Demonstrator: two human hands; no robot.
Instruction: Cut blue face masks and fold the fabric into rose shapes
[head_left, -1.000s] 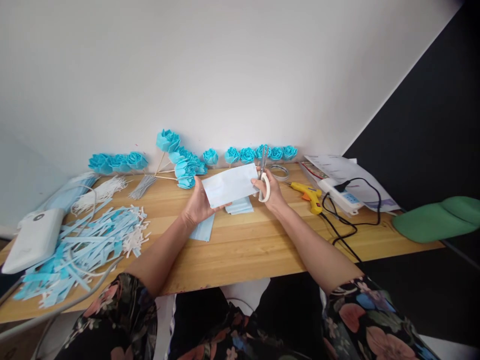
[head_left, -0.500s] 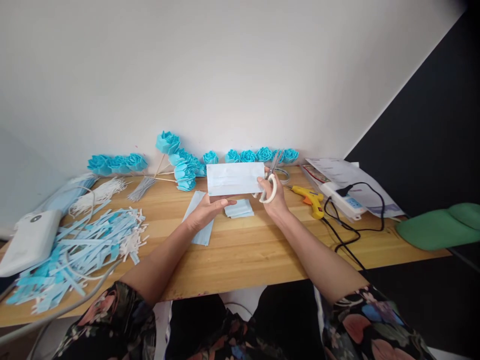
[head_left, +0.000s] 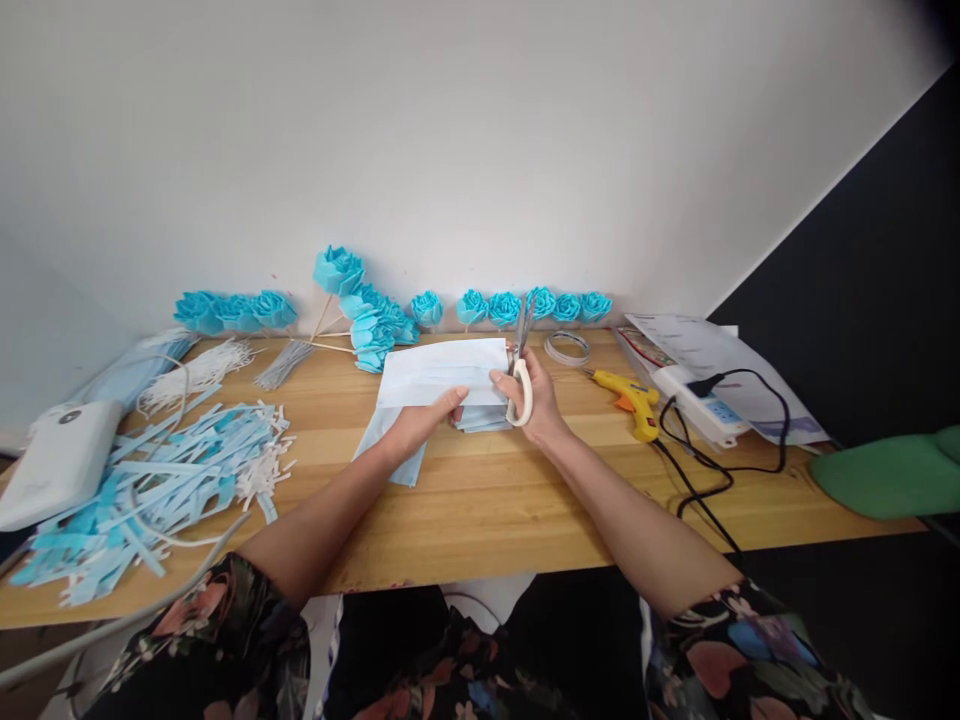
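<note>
A pale blue pleated face mask sheet (head_left: 442, 370), with no ear loops showing, is held up above the table between my hands. My left hand (head_left: 424, 425) grips its lower edge, thumb in front and fingers hidden behind. At its right end, my right hand (head_left: 536, 400) pinches the sheet and also keeps hold of white-handled scissors (head_left: 520, 385), blades pointing up. Below and behind the sheet lies a small stack of folded light blue pieces (head_left: 484, 418), partly covered. Another flat blue sheet (head_left: 409, 470) lies under my left wrist.
Blue fabric flowers (head_left: 373, 330) line the wall. Cut blue strips (head_left: 180, 480), white cords (head_left: 199, 375), grey wires (head_left: 285, 363) and a white device (head_left: 64, 460) lie left. Right are a tape roll (head_left: 568, 347), yellow glue gun (head_left: 630, 400), power strip (head_left: 701, 405) and green object (head_left: 885, 475).
The mask sheet has come lower and to the left. My left hand, open beneath it before, now grips its lower edge. The right hand moved slightly left with the scissors.
</note>
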